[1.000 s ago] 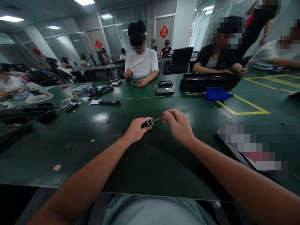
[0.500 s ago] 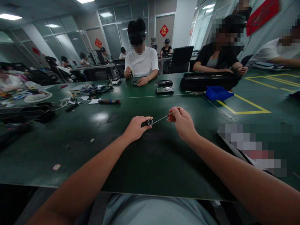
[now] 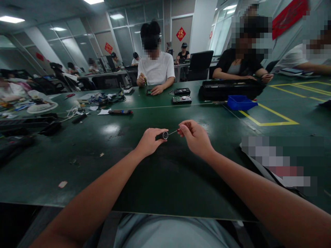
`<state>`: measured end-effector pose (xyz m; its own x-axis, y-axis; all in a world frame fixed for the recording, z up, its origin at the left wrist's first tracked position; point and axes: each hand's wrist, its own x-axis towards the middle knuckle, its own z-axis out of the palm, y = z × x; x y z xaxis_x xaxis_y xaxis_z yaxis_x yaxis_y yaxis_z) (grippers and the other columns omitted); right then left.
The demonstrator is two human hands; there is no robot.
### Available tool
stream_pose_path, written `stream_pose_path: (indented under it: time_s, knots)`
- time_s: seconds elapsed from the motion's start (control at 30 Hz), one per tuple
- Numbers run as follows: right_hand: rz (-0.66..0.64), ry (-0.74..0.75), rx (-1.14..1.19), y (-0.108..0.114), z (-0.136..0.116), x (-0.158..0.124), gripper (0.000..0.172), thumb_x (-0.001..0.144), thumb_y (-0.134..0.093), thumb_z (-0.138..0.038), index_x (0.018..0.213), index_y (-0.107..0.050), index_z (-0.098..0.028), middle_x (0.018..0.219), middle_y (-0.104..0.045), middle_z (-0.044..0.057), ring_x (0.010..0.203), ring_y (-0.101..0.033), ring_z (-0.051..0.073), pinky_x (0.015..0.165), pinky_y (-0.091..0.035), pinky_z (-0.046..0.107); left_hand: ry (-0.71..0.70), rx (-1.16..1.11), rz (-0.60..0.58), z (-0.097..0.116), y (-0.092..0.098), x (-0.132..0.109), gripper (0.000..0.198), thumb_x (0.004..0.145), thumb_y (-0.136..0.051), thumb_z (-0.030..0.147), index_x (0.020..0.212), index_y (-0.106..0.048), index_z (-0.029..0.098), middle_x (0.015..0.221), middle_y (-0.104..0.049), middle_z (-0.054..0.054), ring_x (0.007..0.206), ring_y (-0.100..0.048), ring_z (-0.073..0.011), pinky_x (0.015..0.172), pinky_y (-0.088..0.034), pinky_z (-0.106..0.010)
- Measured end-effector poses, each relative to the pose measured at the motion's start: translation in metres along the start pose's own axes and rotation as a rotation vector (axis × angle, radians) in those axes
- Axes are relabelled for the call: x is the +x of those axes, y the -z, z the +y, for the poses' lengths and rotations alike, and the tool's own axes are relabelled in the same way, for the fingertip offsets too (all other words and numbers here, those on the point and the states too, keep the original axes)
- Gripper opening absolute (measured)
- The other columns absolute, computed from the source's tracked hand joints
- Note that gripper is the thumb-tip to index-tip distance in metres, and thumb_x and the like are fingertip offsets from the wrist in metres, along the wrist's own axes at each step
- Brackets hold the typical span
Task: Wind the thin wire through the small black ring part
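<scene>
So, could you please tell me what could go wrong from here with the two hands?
The thin tool in the right hand points toward the ringed end of the black cylinder. If it slips, it might poke the left hand, whose thumb and fingers are close by.

The cylinder appears to be held only between that thumb and those fingers, so it could twist or drop onto the green table.

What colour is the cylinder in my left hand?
The cylinder is black with a silvery end, seen in the head view.

"福" on a red diamond sign (image 3: 181,34)
</scene>
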<state>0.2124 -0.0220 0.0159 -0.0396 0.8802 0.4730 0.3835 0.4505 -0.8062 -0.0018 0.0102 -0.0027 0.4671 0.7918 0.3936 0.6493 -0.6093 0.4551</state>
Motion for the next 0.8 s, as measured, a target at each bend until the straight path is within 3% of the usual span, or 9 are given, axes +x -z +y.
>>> stream_pose_path:
  time_s: [0.8]
  knots:
    - [0.036, 0.149, -0.175, -0.0023, -0.0047, -0.0062, 0.017, 0.098, -0.047, -0.035, 0.100, -0.058, -0.022, 0.086, -0.073, 0.007, 0.081, -0.070, 0.022, 0.073, -0.050, 0.036, 0.017, -0.028, 0.054, -0.0017, -0.0011, 0.0003, 0.040, 0.085, -0.073, 0.024, 0.124, -0.066, 0.027, 0.119, -0.070, -0.004, 0.111, -0.062, -0.0231, 0.100, -0.044, -0.043]
